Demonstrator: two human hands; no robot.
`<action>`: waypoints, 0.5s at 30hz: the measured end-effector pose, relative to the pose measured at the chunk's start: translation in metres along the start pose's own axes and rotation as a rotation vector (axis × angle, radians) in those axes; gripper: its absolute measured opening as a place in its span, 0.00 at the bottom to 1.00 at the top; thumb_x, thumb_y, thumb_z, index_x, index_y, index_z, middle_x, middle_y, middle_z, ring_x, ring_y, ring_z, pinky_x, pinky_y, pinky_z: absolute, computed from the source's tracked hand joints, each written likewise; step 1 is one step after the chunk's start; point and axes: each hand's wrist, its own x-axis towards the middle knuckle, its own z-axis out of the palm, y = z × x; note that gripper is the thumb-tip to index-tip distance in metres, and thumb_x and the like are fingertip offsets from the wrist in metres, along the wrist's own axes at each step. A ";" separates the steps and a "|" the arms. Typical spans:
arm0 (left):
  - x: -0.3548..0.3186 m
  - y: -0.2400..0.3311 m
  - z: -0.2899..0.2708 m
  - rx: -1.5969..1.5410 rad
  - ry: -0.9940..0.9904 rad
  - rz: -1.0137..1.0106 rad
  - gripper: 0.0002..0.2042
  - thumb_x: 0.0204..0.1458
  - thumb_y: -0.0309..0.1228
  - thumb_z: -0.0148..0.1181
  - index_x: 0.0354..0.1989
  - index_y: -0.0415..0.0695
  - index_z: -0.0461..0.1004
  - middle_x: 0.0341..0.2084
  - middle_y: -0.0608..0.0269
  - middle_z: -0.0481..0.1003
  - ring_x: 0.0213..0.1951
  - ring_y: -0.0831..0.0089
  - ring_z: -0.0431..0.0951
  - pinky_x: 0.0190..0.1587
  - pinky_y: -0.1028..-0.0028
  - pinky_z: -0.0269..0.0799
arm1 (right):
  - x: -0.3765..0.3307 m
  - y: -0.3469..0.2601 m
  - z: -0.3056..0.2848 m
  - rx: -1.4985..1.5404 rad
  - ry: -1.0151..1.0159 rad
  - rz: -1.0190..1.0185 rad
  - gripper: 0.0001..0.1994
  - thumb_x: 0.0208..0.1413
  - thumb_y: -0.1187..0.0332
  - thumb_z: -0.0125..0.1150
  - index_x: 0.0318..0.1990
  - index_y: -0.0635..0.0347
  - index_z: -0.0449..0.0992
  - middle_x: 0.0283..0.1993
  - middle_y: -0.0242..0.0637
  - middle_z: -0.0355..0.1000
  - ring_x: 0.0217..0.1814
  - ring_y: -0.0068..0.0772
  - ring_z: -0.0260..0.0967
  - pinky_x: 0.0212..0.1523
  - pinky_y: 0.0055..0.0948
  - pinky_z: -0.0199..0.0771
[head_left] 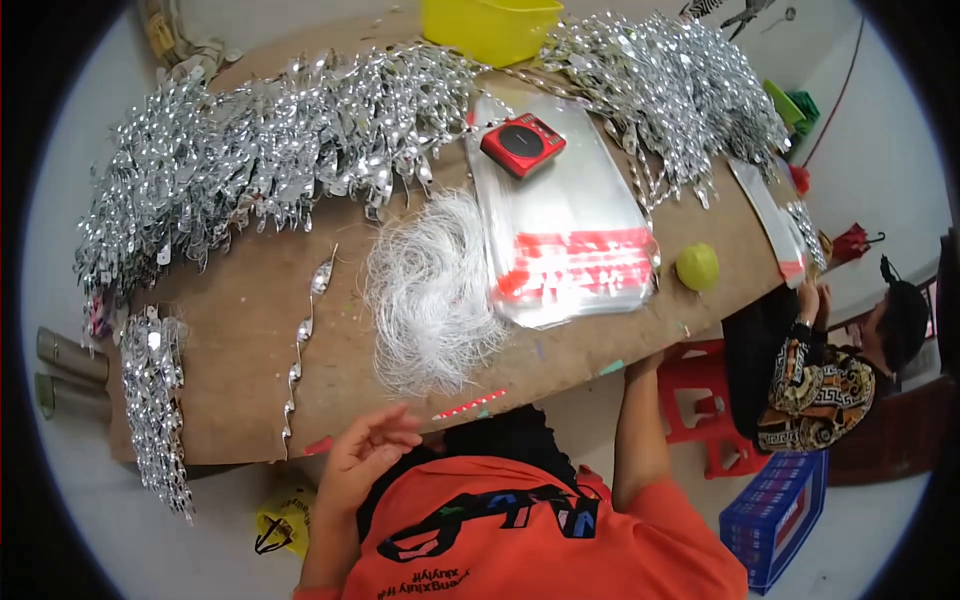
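Tinsel strands [155, 400] drape over the end of the table [235, 300], well to the left of the white string bundle [430, 300]. Between them, nearer the bundle, lies a single twisted silver strip [294, 372], probably light, springy and easily creased, best pinched at its end by the front edge. The left hand [372, 445] hovers on the person's side of the bundle, fingers loosely bent and seemingly holding nothing. The bundle itself looks soft, almost weightless and apt to snag; take a loose end rather than clutch the middle. Right beside the bundle, the clear bags [570, 210] look slick and floppy, easiest lifted by a corner, with a red device [523, 145] resting on them. Farther right of the bundle, the right forearm [643, 430] meets the table edge; its hand is hidden, so I cannot tell its grip.
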 end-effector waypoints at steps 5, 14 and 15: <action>0.006 -0.003 0.005 -0.027 -0.026 -0.056 0.23 0.50 0.26 0.51 0.56 0.37 0.60 0.47 0.52 0.69 0.44 0.68 0.73 0.47 0.72 0.66 | -0.001 -0.029 0.034 0.080 0.227 0.111 0.25 0.58 0.49 0.40 0.56 0.55 0.62 0.57 0.35 0.62 0.57 0.39 0.59 0.58 0.39 0.59; 0.013 0.009 0.004 -0.032 -0.128 -0.064 0.22 0.53 0.24 0.50 0.58 0.39 0.59 0.49 0.57 0.68 0.47 0.73 0.70 0.51 0.74 0.64 | -0.009 -0.059 -0.064 -0.089 0.526 0.414 0.27 0.59 0.49 0.39 0.61 0.54 0.56 0.63 0.39 0.54 0.64 0.44 0.50 0.63 0.44 0.49; 0.020 0.008 0.001 -0.038 -0.123 -0.063 0.22 0.53 0.24 0.50 0.58 0.39 0.59 0.49 0.57 0.68 0.47 0.73 0.70 0.51 0.74 0.64 | -0.010 -0.063 -0.119 -0.303 0.507 0.409 0.25 0.61 0.53 0.33 0.62 0.55 0.54 0.65 0.38 0.52 0.64 0.41 0.52 0.64 0.40 0.50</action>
